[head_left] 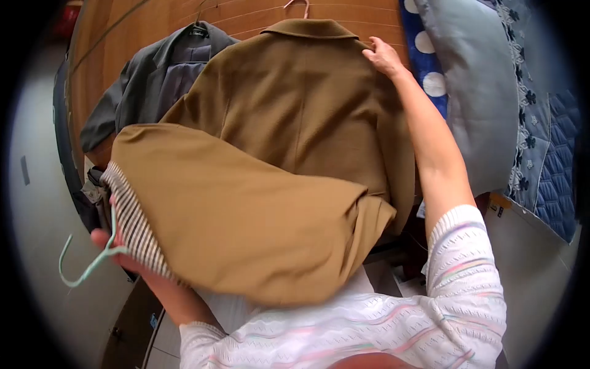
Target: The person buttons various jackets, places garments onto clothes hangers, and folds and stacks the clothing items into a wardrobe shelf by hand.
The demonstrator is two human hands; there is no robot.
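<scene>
My left hand (pixel 126 261), partly hidden behind cloth, is closed around a mint-green clothes hanger (pixel 92 267). A tan garment (pixel 239 209) with a black-and-white striped inner band (pixel 138 221) hangs from it and spreads across my lap; its kind is not clear. Behind it, a brown coat (pixel 307 98) lies back side up on a pink hanger (pixel 299 7), with its lower part covered by the tan garment. At the coat's right shoulder, my right hand (pixel 384 58) pinches the cloth with bent fingers.
A grey jacket (pixel 147 80) on a hanger lies left of the coat, on a brown wooden surface (pixel 246 12). To the right are a blue cloth with white dots (pixel 424 43), a grey-blue pillow or cushion (pixel 482 92) and blue quilted bedding (pixel 559 172).
</scene>
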